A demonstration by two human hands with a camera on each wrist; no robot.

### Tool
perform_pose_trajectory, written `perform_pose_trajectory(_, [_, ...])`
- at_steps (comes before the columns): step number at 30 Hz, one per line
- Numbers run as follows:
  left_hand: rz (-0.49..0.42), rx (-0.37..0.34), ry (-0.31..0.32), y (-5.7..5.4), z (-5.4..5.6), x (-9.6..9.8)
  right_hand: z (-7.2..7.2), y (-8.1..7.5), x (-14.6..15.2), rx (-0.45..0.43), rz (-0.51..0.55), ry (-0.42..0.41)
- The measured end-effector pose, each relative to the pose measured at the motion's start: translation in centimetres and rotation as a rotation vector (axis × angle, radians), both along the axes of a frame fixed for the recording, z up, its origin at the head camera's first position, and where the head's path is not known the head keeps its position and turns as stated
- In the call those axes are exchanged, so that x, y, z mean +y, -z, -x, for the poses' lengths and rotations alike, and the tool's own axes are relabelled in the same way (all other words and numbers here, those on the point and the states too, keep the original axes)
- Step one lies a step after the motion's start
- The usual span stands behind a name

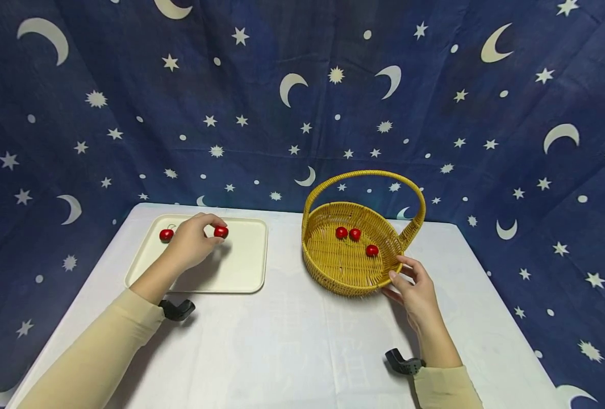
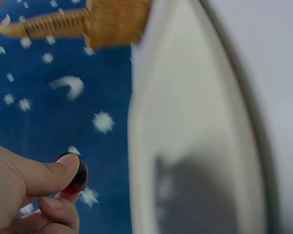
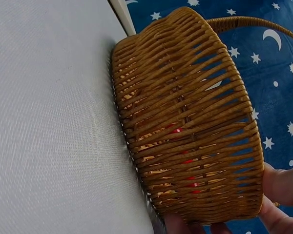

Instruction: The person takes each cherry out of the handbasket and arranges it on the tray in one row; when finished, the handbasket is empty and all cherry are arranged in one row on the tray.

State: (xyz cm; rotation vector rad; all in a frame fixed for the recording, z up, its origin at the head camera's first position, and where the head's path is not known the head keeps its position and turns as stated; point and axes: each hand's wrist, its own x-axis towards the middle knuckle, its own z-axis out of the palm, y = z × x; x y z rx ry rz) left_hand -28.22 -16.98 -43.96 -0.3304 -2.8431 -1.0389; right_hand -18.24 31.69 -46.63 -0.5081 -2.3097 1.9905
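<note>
My left hand [image 1: 193,241] pinches a red cherry [image 1: 221,232] between thumb and fingertips, over the cream tray [image 1: 246,272]. In the left wrist view that cherry [image 2: 78,174] shows dark and glossy at the fingertips, held above the tray's surface. Another cherry [image 1: 166,235], with a stem, lies at the tray's left, beside the left hand. My right hand [image 1: 416,292] grips the near right rim of a yellow wicker basket [image 1: 328,267], thumb on the rim and fingers around the outer wall. Inside the basket lie three cherries [image 1: 355,234].
A white cloth covers the table [image 1: 282,346]. The basket's tall arched handle [image 1: 366,172] rises above its rim. Behind the table hangs a dark blue curtain [image 1: 261,96] with moons and stars. Black wrist mounts [image 1: 178,310] sit on both wrists.
</note>
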Motion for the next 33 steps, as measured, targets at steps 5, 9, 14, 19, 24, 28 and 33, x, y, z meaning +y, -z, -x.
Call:
perform_pose_trajectory(5, [0.053,-0.029,-0.052,1.7,0.9,-1.9,0.1,0.0,0.0,-0.005,0.003,-0.006])
perform_pose_trajectory(9, [0.089,-0.042,-0.07,2.4,1.5,-2.4,0.2,0.1,0.1,-0.003,0.002,-0.005])
perform_pose_trajectory(14, [0.114,-0.058,-0.081,2.9,2.1,-2.4,0.1,0.1,0.2,0.002,0.002,-0.004])
perform_pose_trajectory(19, [0.137,-0.066,-0.086,3.3,2.3,-2.4,0.1,0.2,0.3,0.002,-0.005,-0.009])
perform_pose_trajectory(24, [0.154,-0.075,-0.091,3.4,2.3,-2.3,0.1,0.2,0.3,0.005,-0.008,-0.011])
perform_pose_trajectory(28, [0.155,-0.081,-0.093,3.5,2.5,-2.4,0.1,0.2,0.4,0.004,-0.005,-0.01])
perform_pose_trajectory(33, [0.163,-0.079,-0.088,3.6,2.6,-2.5,0.2,0.4,0.4,0.001,-0.003,-0.007])
